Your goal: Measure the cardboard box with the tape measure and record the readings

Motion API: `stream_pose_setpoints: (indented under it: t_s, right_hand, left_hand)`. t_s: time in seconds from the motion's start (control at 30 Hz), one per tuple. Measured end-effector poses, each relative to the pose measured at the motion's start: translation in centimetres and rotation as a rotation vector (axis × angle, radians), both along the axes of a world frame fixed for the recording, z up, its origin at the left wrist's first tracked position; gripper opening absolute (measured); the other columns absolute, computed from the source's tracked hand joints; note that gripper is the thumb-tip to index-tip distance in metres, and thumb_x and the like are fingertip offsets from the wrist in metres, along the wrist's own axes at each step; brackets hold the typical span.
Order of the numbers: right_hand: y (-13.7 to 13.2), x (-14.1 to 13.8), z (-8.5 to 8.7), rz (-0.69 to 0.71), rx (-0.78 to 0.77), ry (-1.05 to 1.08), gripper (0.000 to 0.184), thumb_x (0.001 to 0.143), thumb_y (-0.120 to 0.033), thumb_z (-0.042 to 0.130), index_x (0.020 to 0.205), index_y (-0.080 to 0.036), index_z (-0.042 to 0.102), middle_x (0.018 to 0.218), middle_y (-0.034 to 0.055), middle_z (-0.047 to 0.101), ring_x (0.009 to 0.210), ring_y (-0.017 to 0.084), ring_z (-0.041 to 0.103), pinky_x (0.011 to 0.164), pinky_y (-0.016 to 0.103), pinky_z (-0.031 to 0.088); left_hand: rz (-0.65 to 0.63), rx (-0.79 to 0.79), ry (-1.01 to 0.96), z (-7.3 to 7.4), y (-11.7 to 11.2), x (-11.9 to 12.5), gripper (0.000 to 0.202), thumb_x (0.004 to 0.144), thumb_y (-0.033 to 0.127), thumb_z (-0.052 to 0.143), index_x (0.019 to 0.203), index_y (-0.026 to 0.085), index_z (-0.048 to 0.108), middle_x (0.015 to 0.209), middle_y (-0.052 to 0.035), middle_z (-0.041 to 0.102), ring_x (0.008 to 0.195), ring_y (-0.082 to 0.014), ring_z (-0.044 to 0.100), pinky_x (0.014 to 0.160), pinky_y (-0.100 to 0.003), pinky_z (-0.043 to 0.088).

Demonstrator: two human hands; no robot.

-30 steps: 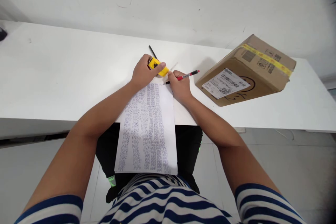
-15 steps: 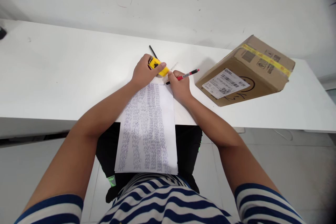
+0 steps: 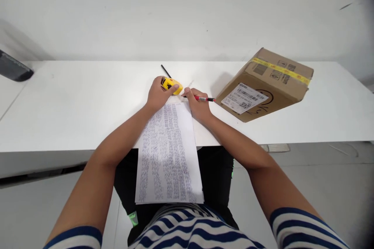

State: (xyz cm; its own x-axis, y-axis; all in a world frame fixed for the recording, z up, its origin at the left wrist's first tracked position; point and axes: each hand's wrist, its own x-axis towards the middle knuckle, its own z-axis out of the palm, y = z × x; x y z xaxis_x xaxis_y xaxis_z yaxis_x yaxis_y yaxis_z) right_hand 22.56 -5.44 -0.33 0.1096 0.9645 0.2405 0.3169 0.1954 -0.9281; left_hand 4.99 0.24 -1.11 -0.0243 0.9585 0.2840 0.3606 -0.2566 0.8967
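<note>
Head view: red pen [image 3: 202, 98] held nearly crosswise, pointing left.

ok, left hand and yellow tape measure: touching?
Touching. The head view shows the left hand gripping the yellow tape measure, with the thumb overlapping its near edge.

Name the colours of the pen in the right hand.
The pen is red and black, best seen in the head view.

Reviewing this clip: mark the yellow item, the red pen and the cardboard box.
Yellow item [image 3: 173, 84]: head view, on its yellow body.
Red pen [image 3: 202, 99]: head view, on its barrel.
Cardboard box [image 3: 257, 85]: head view, on its labelled side.
</note>
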Motion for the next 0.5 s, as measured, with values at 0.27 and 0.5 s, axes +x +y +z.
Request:
stream_pose_setpoints:
  t_s: [0.27, 0.5]
  right_hand:
    - [-0.7, 0.7, 0.2, 0.166, 0.259, -0.182, 0.037, 0.099, -0.056, 0.057, 0.097, -0.024, 0.075, 0.096, 0.0047, 0.079, 0.089, 0.020, 0.073, 0.084, 0.034, 0.056]
    - [-0.2, 1.0, -1.0, 0.381, 0.296, -0.461, 0.031, 0.099, -0.032, 0.054, 0.126, -0.028, 0.069, 0.116, 0.0057, 0.078, 0.100, 0.023, 0.074, 0.089, 0.036, 0.057]
  left_hand:
    - [-0.028, -0.062, 0.223, 2.1, -1.0, -1.2, 0.055, 0.072, 0.050, 0.088, 0.114, 0.026, 0.061, 0.114, -0.0050, 0.066, 0.083, -0.0180, 0.062, 0.080, -0.039, 0.051]
    - [0.185, -0.016, 0.160, 2.0, 0.3, -3.0, 0.053, 0.072, 0.049, 0.087, 0.111, 0.026, 0.060, 0.116, -0.0046, 0.065, 0.092, -0.0196, 0.062, 0.083, -0.036, 0.048]
